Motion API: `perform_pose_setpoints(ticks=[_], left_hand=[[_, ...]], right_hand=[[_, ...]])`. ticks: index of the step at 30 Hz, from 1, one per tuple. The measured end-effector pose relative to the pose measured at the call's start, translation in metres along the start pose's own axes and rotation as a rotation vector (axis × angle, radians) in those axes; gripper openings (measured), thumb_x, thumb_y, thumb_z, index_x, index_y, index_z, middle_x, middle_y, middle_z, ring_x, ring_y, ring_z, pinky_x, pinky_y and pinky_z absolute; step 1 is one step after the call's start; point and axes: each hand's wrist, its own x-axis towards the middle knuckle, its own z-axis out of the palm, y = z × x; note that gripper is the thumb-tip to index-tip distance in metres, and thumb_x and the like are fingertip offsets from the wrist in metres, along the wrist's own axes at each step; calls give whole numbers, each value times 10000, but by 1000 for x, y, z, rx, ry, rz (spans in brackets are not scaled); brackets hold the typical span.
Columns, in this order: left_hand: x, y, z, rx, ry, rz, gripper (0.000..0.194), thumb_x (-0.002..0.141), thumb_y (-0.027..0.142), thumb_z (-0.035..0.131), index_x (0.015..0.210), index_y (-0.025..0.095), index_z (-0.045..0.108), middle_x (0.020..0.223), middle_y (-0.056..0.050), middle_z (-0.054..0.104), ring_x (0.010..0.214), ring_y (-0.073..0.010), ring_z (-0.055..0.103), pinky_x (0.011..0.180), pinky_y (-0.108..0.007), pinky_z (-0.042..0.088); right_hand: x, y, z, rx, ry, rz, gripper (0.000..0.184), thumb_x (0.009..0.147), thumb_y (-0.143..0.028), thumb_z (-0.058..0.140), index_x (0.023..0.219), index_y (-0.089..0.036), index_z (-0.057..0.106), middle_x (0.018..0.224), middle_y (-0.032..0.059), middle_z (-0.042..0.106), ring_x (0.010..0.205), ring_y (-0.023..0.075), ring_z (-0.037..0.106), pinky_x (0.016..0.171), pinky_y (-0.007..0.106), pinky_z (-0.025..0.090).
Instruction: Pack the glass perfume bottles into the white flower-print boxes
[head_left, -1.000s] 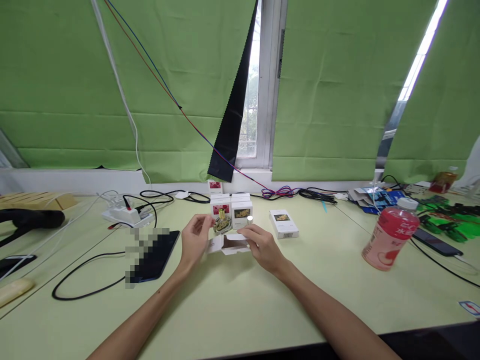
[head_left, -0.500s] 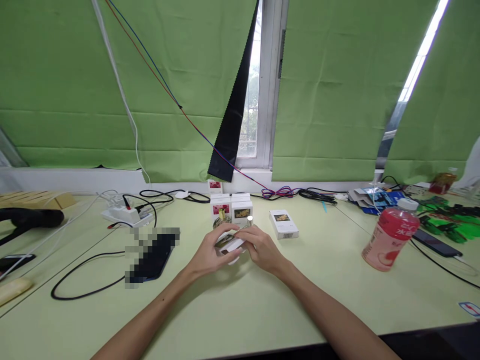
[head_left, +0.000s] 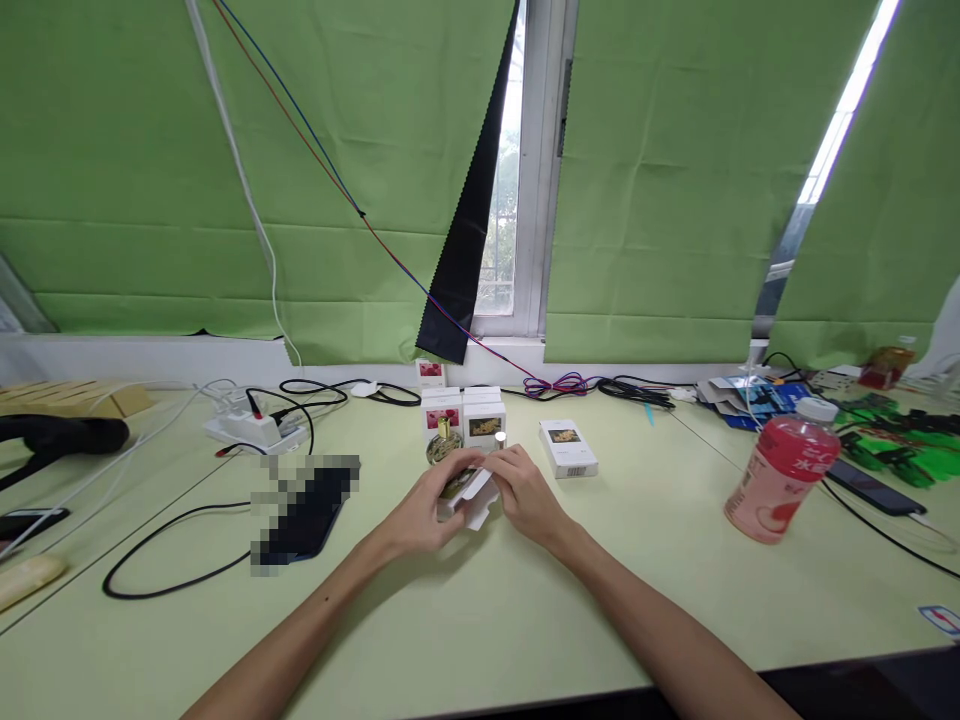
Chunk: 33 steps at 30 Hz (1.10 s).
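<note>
A small white cardboard box [head_left: 475, 492] with loose end flaps is between my hands, tilted over the table. My left hand [head_left: 429, 500] wraps round it from the left, fingers over its top and thumb below. At the right end, the fingers of my right hand [head_left: 526, 494] pinch the box near its flaps. Just behind my left hand stands a round glass perfume bottle [head_left: 444, 444] with a gold neck. The silver cap [head_left: 500, 439] of another bottle shows behind my fingers; its body is hidden.
White picture boxes [head_left: 484, 420] stand behind the hands, and a flat white box [head_left: 568, 449] lies to the right. Further right is a pink drink bottle [head_left: 782, 470]. At left lie a dark phone [head_left: 311, 515], black cable and a power strip [head_left: 255, 432].
The white box has turned and tilted in my hands, so its flaps now show toward me. My left hand has shifted slightly right, uncovering more of the round bottle.
</note>
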Motion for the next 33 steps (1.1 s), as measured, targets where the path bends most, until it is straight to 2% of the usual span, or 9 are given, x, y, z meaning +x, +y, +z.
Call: perform_pose_setpoints(ticks=[6, 14, 20, 28, 33], left_hand=[[-1, 0, -2, 4, -63, -21, 695, 729, 114, 595, 1394, 253, 448, 1394, -130, 544, 1269, -302, 528, 1064, -464, 464], [-2, 1, -7, 138, -93, -65, 664, 804, 283, 665, 1427, 282, 437, 1388, -114, 567, 1194, -278, 598, 970, -389, 524], [-5, -8, -5, 213, -105, -76, 762, 797, 366, 705, 1476, 265, 373, 1474, -119, 492, 1326, -307, 500, 1101, -457, 427], [-5, -11, -2, 224, -49, -77, 850, 722, 388, 777, 1474, 270, 399, 1450, -119, 517, 1302, -338, 515, 1098, -493, 423], [-3, -7, -3, 193, -32, -61, 870, 704, 369, 792, 1476, 277, 403, 1452, -113, 517, 1295, -336, 518, 1090, -478, 428]], right_hand=[[1, -3, -3, -4, 35, 5, 383, 939, -41, 425, 1126, -236, 698, 996, 48, 734, 872, 236, 487, 763, 376, 472], [2, -1, -3, 28, 57, 0, 411, 884, 39, 414, 1034, -213, 702, 1046, 32, 747, 850, 211, 563, 802, 378, 439], [3, -2, -2, 42, 71, 19, 430, 889, 20, 402, 1052, -241, 703, 1024, 34, 745, 870, 222, 581, 785, 380, 480], [0, -2, 1, 109, 98, 68, 376, 915, -59, 429, 1149, -231, 668, 1087, 64, 711, 998, 216, 624, 852, 376, 525], [0, -6, 1, 146, 111, 72, 356, 906, -103, 488, 1207, -234, 624, 1082, 69, 682, 896, 192, 645, 761, 330, 554]])
